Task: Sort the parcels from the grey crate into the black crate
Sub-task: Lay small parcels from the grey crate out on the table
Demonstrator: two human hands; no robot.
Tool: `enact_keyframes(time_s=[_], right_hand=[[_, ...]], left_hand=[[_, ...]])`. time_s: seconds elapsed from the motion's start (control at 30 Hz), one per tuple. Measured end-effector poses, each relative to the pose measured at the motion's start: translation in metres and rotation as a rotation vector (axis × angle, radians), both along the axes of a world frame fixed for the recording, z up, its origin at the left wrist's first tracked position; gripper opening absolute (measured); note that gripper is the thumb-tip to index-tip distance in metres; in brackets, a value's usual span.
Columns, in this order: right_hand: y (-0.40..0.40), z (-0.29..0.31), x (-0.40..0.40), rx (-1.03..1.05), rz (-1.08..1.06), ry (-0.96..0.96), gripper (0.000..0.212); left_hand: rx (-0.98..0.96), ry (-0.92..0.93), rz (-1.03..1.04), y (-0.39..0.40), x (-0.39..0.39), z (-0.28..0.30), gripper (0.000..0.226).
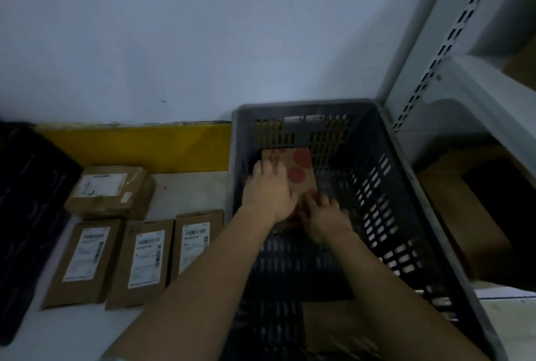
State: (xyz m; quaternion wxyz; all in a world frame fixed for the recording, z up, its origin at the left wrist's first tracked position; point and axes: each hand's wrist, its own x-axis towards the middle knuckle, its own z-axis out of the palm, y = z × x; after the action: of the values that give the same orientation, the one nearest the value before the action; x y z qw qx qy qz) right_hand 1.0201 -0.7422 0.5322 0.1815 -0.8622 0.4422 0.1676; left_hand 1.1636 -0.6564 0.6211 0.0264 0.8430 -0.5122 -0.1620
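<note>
Pale wall [179, 41] and a yellow strip [139, 145] are seen behind the floor, where four labelled parcels [145, 262] are laid out beside the grey crate [406, 186]. Inside the crate, a box [295, 169] with red dots is touched by both hands. The left hand [268, 190] is laid flat on it, fingers slightly spread. The right hand [324, 217] is placed at its near edge, fingers loosely curled; a grip cannot be told. The black crate [26, 215] is seen at the far left.
</note>
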Motion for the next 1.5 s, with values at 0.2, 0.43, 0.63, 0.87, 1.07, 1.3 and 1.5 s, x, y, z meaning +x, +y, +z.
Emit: enact_keyframes(time_s=[0.2, 0.43, 0.63, 0.87, 1.07, 1.3, 1.5], right_hand=[[-0.028, -0.014, -0.022, -0.053, -0.119, -0.065, 0.063], [-0.044, -0.011, -0.036, 0.285, -0.354, -0.346, 0.076], [-0.043, 0.046, -0.049, 0.398, -0.709, -0.767, 0.036], [-0.016, 0.095, -0.066, 0.286, -0.548, -1.106, 0.050], [0.021, 0.133, -0.055, 0.497, -0.445, -1.247, 0.101], [0.051, 0.145, -0.041, 0.228, -0.288, -1.291, 0.078], [0.068, 0.153, -0.048, 0.267, -0.252, -1.428, 0.038]], left_hand=[[0.172, 0.201, 0.248, 0.000, -0.007, -0.051, 0.089], [0.070, 0.566, 0.403, -0.022, -0.036, -0.070, 0.074], [-0.156, 0.911, 0.570, -0.012, -0.017, -0.036, 0.071], [-0.499, 1.232, 0.811, 0.014, 0.001, 0.023, 0.052], [-0.518, 1.075, 0.653, 0.032, 0.003, 0.041, 0.039], [-0.575, 1.104, 0.344, 0.030, -0.018, 0.097, 0.078], [-0.758, 1.035, 0.415, 0.046, -0.006, 0.094, 0.095]])
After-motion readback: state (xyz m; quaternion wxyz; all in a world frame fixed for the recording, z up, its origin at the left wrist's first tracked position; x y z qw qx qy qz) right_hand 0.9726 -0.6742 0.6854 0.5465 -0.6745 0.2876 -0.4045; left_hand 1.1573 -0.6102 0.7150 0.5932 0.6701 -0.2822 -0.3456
